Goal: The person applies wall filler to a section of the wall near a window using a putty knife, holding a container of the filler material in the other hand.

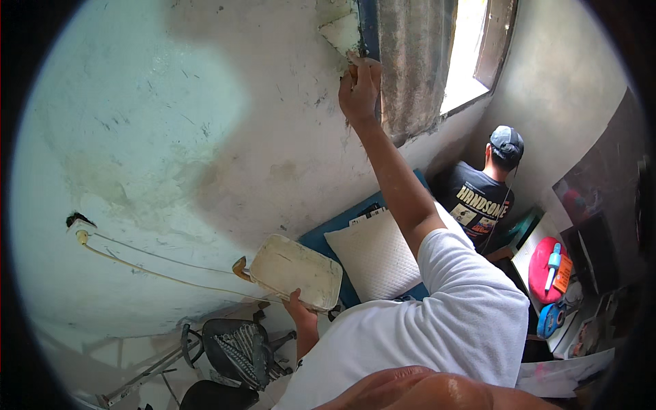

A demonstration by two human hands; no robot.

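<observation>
My left hand (301,309) is closed on the near edge of a shallow, rectangular off-white plastic tray (296,270), held out from the wall. A brown wooden handle (241,268) sticks out past the tray's left end; the rest of that tool is hidden. High up, my right arm reaches to the wall beside the dark window frame (370,31). The fingers of my right hand (360,89) are bent and pinched together just below a pale, rough-edged patch (340,33). What they hold, if anything, cannot be made out.
A grey-brown curtain (415,68) hangs right of my hand. Another person (482,195) in a dark shirt and cap is at the right corner. Below are a white pillow (374,253) on a blue bed, a cluttered desk, a black chair (239,348) and cables (160,270) from the wall.
</observation>
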